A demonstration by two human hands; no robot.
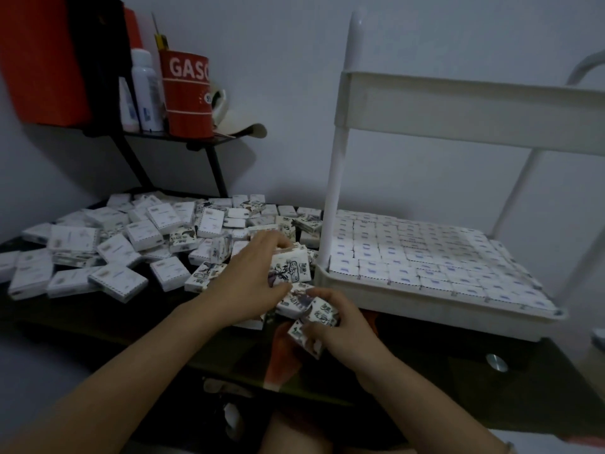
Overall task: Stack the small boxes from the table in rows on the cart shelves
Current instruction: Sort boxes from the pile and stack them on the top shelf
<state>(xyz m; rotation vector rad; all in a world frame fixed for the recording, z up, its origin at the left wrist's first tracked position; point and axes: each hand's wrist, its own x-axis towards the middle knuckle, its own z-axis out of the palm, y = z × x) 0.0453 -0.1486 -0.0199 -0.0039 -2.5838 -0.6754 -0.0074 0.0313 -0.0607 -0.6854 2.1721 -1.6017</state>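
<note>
Gripping flat, printed rectangular boxes point(322, 312): right hand point(343, 335).

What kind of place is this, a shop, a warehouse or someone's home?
Probably a room in a home, used for sorting stock: a dark table heaped with small boxes, a white cart, and a wall shelf holding a red mug and bottles.

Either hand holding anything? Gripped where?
Right hand grips small boxes round their sides. Left hand clasps one box by its left end.
</note>
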